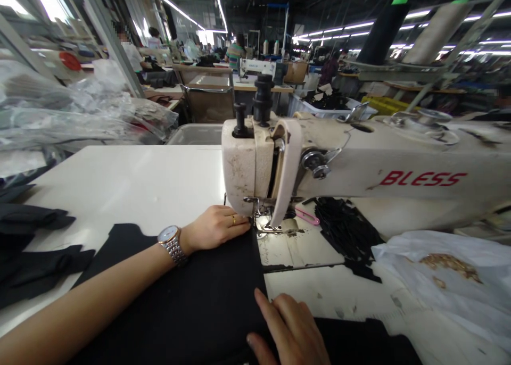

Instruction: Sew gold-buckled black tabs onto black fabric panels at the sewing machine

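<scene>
Black fabric (191, 301) lies across the sewing machine's table, its right edge running up to the needle area. My left hand (217, 227), with a watch and a ring, rests flat on the fabric, fingertips beside the presser foot (265, 224). Nearer to me, my right hand (289, 328) touches the fabric's right edge, with index finger and thumb apart. The cream sewing machine (343, 168) with red lettering stands over the table. Whether the needle is in the cloth cannot be made out.
Black strips (343, 232) and pink snips (307, 216) lie under the machine arm. A white plastic bag (419, 248) holds small gold-coloured pieces at right. Dark cloth pieces (35, 253) lie at left, plastic-wrapped bundles (99, 109) behind. People work in the background.
</scene>
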{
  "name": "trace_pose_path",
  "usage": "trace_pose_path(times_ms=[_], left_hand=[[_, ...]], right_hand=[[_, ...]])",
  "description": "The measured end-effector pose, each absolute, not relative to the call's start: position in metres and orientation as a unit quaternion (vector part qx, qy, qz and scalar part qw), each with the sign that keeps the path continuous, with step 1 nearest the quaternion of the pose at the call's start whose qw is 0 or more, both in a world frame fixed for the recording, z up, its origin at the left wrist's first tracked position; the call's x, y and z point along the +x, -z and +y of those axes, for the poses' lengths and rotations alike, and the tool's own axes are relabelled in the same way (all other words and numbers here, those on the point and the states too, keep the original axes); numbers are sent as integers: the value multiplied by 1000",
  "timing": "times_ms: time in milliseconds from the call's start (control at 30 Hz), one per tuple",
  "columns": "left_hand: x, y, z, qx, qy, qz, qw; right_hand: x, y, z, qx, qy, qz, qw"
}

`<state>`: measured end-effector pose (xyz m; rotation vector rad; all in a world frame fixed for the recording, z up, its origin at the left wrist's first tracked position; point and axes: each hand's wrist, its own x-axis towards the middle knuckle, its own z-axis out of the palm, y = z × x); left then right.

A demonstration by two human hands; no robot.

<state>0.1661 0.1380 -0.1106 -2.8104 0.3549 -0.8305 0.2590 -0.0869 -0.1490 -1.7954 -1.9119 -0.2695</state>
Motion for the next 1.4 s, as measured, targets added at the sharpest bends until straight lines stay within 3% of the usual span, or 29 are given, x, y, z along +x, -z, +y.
trace_pose_path(times_ms=[1400], left_hand=[[165,116,140,-947,292,102,81]], right_hand=[[259,144,-86,-669,49,-699,248]])
